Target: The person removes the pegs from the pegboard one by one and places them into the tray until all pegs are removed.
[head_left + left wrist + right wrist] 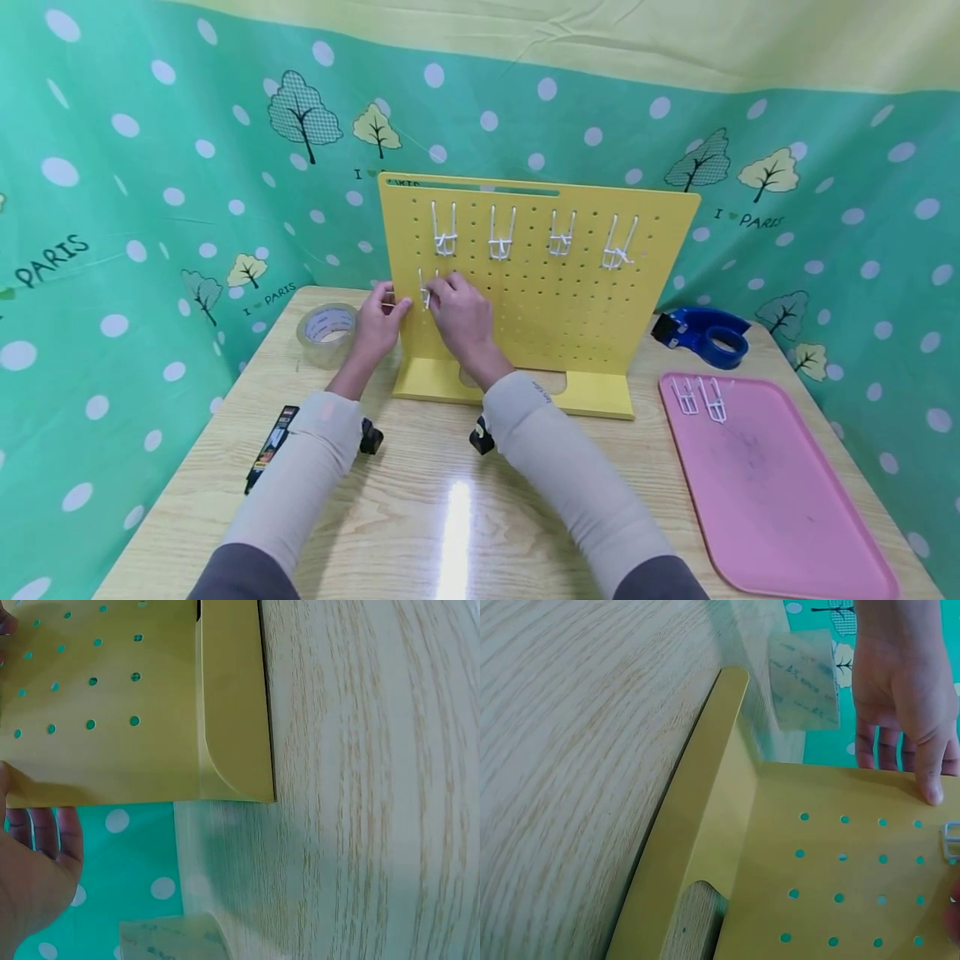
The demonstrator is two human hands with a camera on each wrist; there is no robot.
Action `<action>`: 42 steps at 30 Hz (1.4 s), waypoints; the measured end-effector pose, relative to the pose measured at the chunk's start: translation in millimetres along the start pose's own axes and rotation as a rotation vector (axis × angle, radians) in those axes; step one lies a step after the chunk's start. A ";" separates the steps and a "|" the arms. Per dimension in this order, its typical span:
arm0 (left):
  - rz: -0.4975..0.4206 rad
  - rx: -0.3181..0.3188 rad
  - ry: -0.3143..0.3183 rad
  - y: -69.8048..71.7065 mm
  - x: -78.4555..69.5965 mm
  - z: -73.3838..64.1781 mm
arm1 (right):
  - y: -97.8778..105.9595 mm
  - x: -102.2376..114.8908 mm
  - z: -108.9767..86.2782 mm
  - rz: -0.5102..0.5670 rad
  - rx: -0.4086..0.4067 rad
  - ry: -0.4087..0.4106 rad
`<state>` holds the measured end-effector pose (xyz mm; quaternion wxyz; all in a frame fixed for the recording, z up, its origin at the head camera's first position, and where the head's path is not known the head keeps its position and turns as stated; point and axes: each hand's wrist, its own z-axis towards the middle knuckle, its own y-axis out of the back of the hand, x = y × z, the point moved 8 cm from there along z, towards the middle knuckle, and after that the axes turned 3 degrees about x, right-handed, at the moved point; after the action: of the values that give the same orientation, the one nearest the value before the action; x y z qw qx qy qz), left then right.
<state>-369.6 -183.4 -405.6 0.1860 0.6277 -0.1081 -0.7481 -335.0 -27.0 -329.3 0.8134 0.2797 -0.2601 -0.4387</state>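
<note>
Hook point(425, 293) of white wire stands near the board point(577, 325)'s left edge, directly below the leftmost of the four hooks point(445, 241) that hang along the board's upper part. Its long axis runs upright, with both prongs in line with the board's height and their upper ends at its face. The right hand point(463, 317) is nearer: it comes from the board's right side, so the hook lies just left of its fingertips, and that grip is narrow, pinching the hook toward its lower end. Most of these fingers are out of sight in the right wrist view.

The left hand point(378, 327) grips the board's left edge, thumb on the front face and fingers behind it, with the thumb just left of the hook. Room between the two hands is tight at this edge; the freer side is, as I judge it, straight out from the board's face, over the tabletop point(420, 517). Across the board, rows of holes run right of the right hand.

Left of the board, near its base, stands a roll of clear tape point(309, 337). Right of the board lie a blue tape dispenser point(693, 336) and a pink tray point(787, 500) bearing two more hooks point(715, 406).
</note>
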 end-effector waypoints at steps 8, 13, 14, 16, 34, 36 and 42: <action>0.012 -0.003 -0.001 -1.7 -1.3 -0.3 | 6.1 1.3 -2.2 0.012 -0.011 0.037; 0.010 -0.001 0.002 -2.3 -0.4 0.2 | 12.9 3.3 -5.8 0.036 -0.049 0.084; 0.009 0.002 0.003 -2.7 -0.1 0.4 | 14.7 3.3 -7.6 0.044 -0.055 0.093; 0.010 0.007 0.009 -3.5 0.5 0.8 | 19.0 1.7 -12.3 0.063 -0.063 0.106; 0.033 0.009 0.004 0.0 -2.3 1.6 | 70.5 -96.6 -67.5 0.240 0.177 -0.106; 0.032 0.011 0.006 -0.1 -2.2 1.5 | 78.8 -109.8 -71.8 0.237 0.193 -0.133; 0.030 0.014 0.002 -0.4 -2.0 -0.1 | 105.4 -145.5 -84.3 0.226 0.248 -0.195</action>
<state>-369.3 -182.2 -404.0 0.1931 0.6280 -0.1224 -0.7439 -288.6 165.5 -342.9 0.7878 0.3028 -0.4193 -0.3343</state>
